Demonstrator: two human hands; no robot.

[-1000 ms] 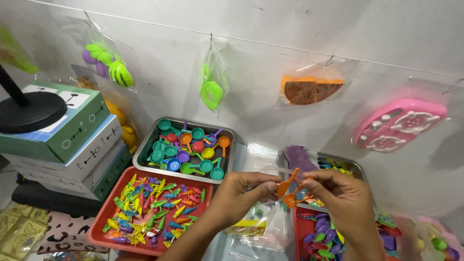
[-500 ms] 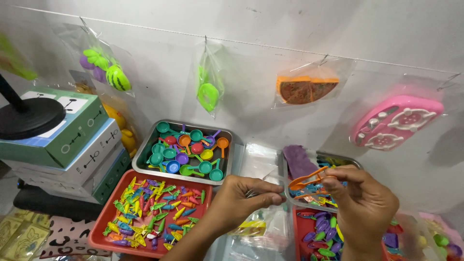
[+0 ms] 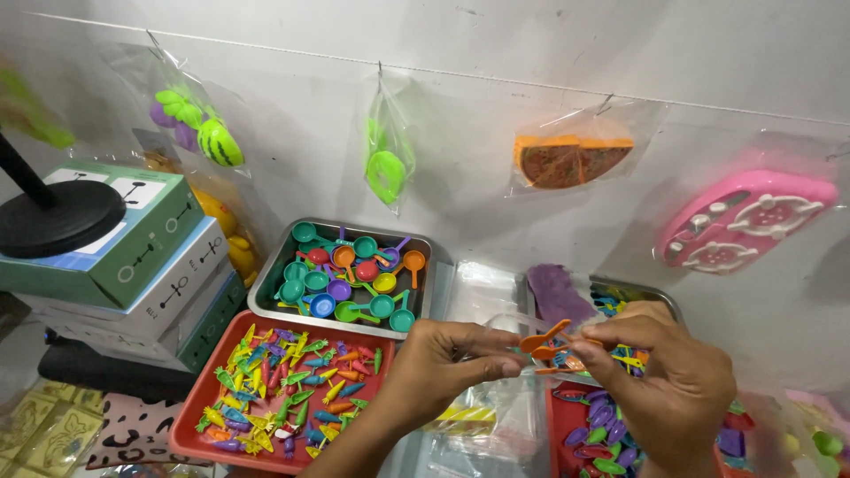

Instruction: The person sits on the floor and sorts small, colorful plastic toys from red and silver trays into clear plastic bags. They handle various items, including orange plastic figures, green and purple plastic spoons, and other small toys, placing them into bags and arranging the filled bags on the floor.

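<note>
A red tray point(image 3: 190, 425) at near left holds small many-coloured vegetable toys. Just beyond it, a steel tray point(image 3: 266, 292) is filled with little toy pans in teal, blue, orange and yellow. Stacked green and white boxes point(image 3: 133, 274) stand at far left, with a black round base point(image 3: 57, 217) on top. Clear bags hang along the wall: a lime-green toy point(image 3: 385, 173), an orange pizza toy point(image 3: 567, 159) and a pink stove toy point(image 3: 744, 221).

Left hand point(image 3: 443, 367): forearm enters from the lower edge, raised, back toward the camera, thumb and forefinger pinched shut, other fingers curled. Right hand point(image 3: 668, 381): raised opposite it, back up, fingertips point(image 3: 586, 343) pinched, pointing left. The two hands nearly meet at the fingertips.
</note>
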